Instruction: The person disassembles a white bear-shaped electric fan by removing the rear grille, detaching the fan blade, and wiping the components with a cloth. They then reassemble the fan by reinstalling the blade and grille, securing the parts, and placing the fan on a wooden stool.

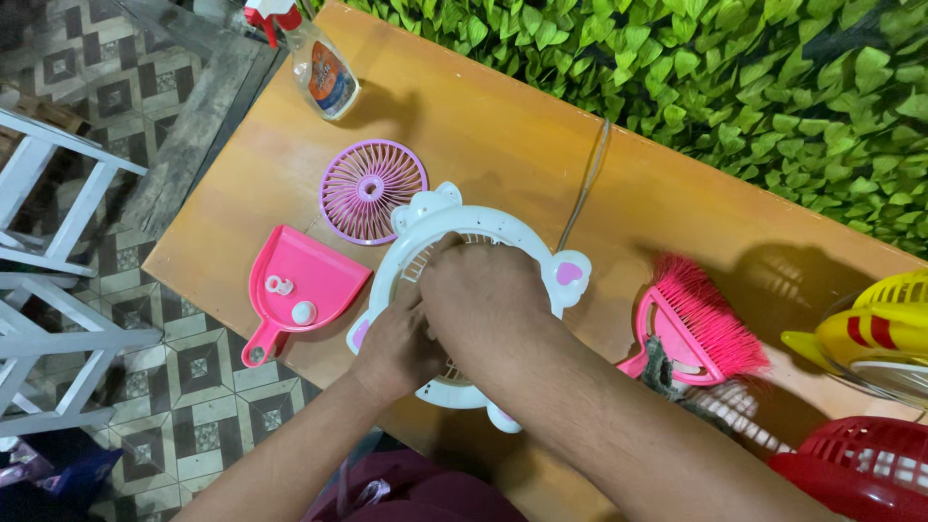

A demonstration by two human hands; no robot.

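Fingers on both hands are bunched down into the middle of the white fan housing (pixel 454 290), so I can't really tell how far they're curled or what exactly they're pinching in there. Left hand (pixel 396 343) sits at the lower left of the ring, right hand (pixel 483 295) lies over the centre, both touching it. That housing lies flat on the orange table (pixel 503 126), right in front of the person. Looks like a fan partway taken apart: the purple grille (pixel 372 191) is already off and lying just beside it, and a couple of small white bits sit in the pink dustpan (pixel 304 280). Rest of the body looks still in one piece. Around it: a spray bottle (pixel 324 63) at the far corner, a pink brush (pixel 701 324) to the right, a red basket (pixel 865 464) near the edge. Nothing's really blocking the hands.
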